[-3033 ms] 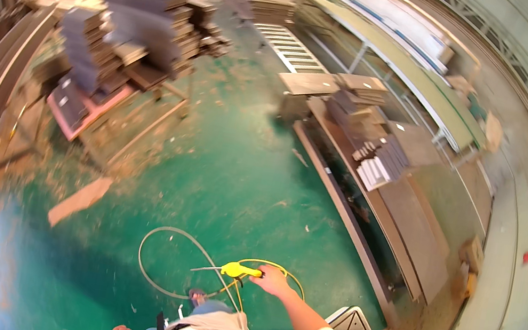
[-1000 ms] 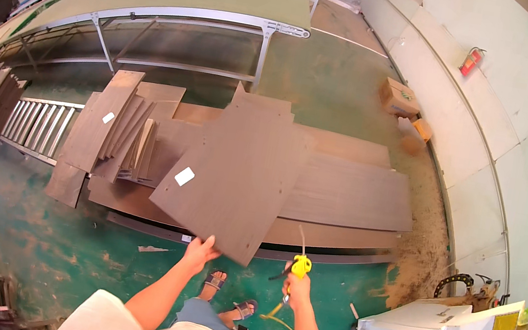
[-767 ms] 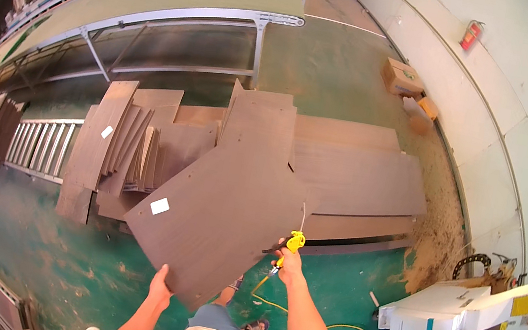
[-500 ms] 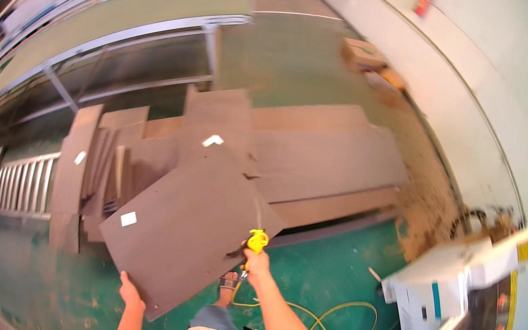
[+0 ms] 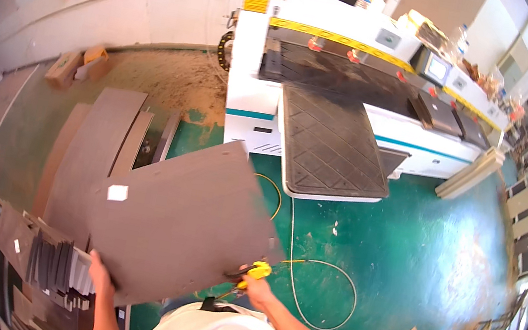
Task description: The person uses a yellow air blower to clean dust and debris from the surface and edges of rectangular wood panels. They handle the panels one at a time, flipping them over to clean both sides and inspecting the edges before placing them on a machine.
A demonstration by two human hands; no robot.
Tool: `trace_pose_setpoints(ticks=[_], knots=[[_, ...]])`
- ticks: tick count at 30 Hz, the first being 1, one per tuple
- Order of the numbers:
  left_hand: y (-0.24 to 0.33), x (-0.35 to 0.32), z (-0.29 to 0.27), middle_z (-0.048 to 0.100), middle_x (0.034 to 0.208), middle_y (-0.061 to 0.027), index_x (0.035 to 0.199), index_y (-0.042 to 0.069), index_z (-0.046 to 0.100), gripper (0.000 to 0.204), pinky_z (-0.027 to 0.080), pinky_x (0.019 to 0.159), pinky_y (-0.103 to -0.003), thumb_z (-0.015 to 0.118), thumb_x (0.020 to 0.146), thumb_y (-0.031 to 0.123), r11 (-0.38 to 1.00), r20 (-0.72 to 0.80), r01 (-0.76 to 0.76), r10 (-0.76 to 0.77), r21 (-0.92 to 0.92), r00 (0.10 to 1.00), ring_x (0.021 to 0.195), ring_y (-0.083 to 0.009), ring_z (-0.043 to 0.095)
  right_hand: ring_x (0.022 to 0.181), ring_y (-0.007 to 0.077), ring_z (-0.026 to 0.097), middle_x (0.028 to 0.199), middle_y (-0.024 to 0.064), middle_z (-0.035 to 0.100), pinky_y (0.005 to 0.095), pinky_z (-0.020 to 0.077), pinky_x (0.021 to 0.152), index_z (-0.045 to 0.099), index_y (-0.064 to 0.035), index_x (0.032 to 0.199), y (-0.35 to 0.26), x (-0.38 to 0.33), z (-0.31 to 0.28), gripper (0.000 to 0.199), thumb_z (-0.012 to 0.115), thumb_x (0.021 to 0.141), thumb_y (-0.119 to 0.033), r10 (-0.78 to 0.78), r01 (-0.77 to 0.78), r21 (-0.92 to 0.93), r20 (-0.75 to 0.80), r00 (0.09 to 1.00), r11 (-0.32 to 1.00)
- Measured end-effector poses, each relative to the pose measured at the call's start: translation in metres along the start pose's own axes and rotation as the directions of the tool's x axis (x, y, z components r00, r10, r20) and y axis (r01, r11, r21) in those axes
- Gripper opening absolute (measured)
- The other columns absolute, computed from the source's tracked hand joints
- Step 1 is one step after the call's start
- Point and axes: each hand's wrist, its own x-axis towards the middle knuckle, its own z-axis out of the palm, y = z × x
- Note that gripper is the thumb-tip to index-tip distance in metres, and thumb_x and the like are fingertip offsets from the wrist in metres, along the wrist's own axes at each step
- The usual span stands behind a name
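A large brown flat panel (image 5: pixel 182 228) with a white label (image 5: pixel 118 193) is held up in front of me, tilted. My left hand (image 5: pixel 101 275) is closed on its lower left edge. At its lower right corner, my right hand (image 5: pixel 259 291) is wrapped round a yellow air blow gun (image 5: pixel 257 270). That hand also seems to steady the panel, though the fingers on the panel's far side are hidden.
Ahead stands a white woodworking machine (image 5: pixel 255 96) with a dark ribbed side table (image 5: pixel 331 145) jutting toward me. More brown panels (image 5: pixel 94 135) and stacked strips (image 5: pixel 49 261) lie at left. A pale hose (image 5: pixel 353 301) loops over the green floor (image 5: pixel 416 262).
My view has swung right, from the panel stacks to the white machine. The brown panel has turned along with me, still in my left hand, and the blow gun has stayed in my right.
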Motion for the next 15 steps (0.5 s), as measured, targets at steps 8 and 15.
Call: trace_pose_setpoints(ticks=[8,15], knots=[[-0.013,-0.001,0.317,0.071,0.121,-0.0175,0.126,-0.010,0.065,0.065,0.050,0.100,-0.039,0.047,0.109,0.050,0.947,0.205,-0.115,0.053,0.299,0.977,0.110,-0.0269,0.066,0.102,0.0260,0.074,0.111,0.0068,0.074,0.0427,0.0506,0.070,0.057,-0.0209,0.135,-0.119,0.055,-0.179,0.030,0.053,0.106,-0.024,0.006,0.029,0.222,-0.156,0.988,0.975],[-0.049,-0.031,0.523,0.070,0.126,-0.0191,0.128,-0.011,0.063,0.068,0.049,0.102,-0.041,0.047,0.109,0.052,0.904,0.249,-0.045,-0.069,0.425,0.966,0.115,-0.0277,0.064,0.092,0.0278,0.075,0.105,0.0126,0.076,0.0481,0.0606,0.071,0.063,-0.0074,0.124,-0.232,0.067,-0.336,0.033,0.071,0.096,-0.022,0.056,-0.097,-0.211,-0.189,0.980,0.973]])
